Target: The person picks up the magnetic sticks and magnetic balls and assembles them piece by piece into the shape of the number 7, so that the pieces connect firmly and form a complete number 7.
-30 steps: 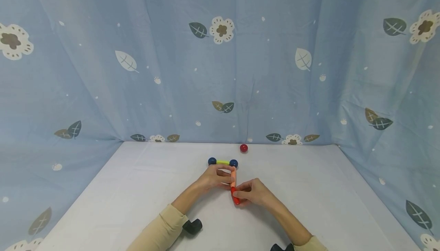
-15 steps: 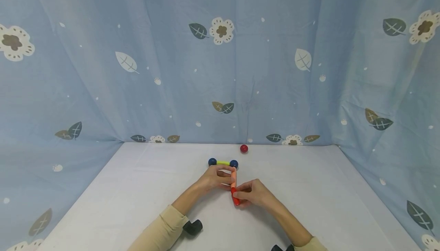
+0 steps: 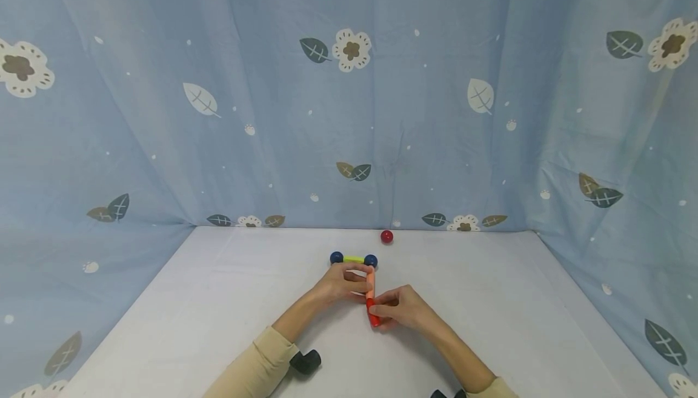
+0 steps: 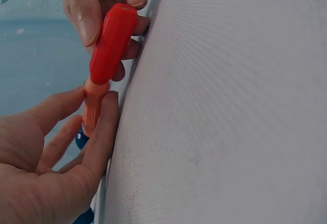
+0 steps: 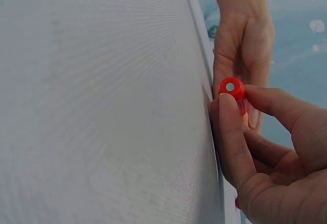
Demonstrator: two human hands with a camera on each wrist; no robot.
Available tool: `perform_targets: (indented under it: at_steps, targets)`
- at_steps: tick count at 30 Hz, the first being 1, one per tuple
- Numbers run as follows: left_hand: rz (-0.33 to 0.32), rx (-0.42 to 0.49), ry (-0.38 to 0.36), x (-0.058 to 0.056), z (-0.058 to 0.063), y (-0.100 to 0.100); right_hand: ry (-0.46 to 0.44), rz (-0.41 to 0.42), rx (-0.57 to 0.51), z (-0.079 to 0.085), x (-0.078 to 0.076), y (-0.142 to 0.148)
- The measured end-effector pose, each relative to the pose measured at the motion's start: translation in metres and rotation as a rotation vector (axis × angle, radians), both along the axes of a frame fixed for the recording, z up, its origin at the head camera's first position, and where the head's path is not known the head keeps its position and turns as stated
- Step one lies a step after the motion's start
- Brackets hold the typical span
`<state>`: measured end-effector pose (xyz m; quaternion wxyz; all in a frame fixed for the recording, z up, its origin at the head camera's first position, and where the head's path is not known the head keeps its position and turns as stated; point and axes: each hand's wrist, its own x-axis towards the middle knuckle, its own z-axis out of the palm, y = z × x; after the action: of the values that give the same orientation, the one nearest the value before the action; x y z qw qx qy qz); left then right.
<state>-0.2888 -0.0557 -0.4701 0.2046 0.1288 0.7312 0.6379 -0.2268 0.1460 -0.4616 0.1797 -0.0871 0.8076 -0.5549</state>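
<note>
My left hand (image 3: 340,283) pinches an orange magnetic rod (image 3: 371,283) between thumb and fingers. My right hand (image 3: 406,308) grips a red magnetic rod (image 3: 374,318) near the person's side. In the left wrist view the red rod (image 4: 113,43) meets the end of the orange rod (image 4: 93,104) at a slight angle. The right wrist view shows a round silvery spot in the red rod's end (image 5: 230,86). Beyond the left hand, a yellow-green rod (image 3: 353,259) lies between two dark blue balls (image 3: 336,257), (image 3: 371,260). The orange rod's far end points at the right blue ball.
A red ball (image 3: 386,237) sits near the back edge of the white table (image 3: 463,271). Behind it hangs a blue patterned curtain (image 3: 425,113). Black wrist devices (image 3: 306,361) are worn below both hands.
</note>
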Motion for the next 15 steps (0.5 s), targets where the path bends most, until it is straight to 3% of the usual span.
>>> perform_targets:
  at_steps: [15]
  targets:
    - [0.001,0.013,0.0,-0.0005,-0.0014,0.0002,-0.015,0.001,-0.015,-0.0008,-0.0002,-0.0007]
